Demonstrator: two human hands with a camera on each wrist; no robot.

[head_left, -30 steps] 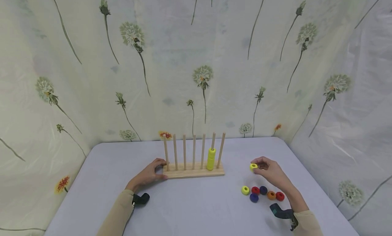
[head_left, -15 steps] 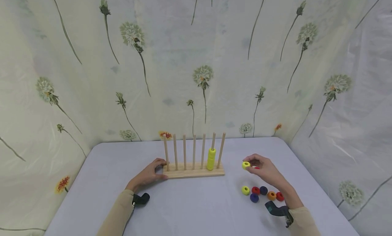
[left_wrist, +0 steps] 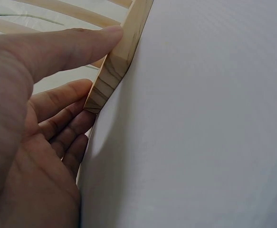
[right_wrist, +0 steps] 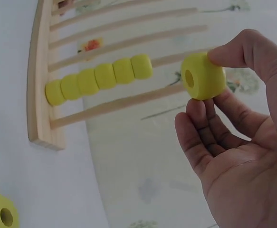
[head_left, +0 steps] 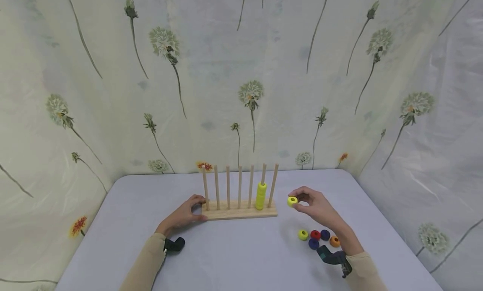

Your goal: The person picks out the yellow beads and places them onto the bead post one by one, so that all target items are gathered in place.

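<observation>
A wooden peg rack (head_left: 241,214) with a row of upright pegs stands at the middle of the table. Several yellow beads (head_left: 260,196) are stacked on its second peg from the right. My left hand (head_left: 185,213) grips the left end of the rack's base, the thumb on the front edge and the fingers around the far side. Right of the rack, my right hand (head_left: 318,208) pinches a yellow bead (right_wrist: 204,76) between thumb and fingers, above the table and apart from the pegs. The bead's hole (right_wrist: 189,78) shows in the right wrist view.
In front of my right hand lie loose beads: a yellow one (head_left: 303,235), a red one (head_left: 315,235), dark blue ones (head_left: 313,244) and an orange one (head_left: 334,241). The white table (head_left: 234,253) ends at a flower-printed curtain (head_left: 211,94) behind the rack.
My right hand has carried the yellow bead leftward, closer to the rack. The forearm now hides a red bead seen earlier at the right. The left hand and rack have stayed put.
</observation>
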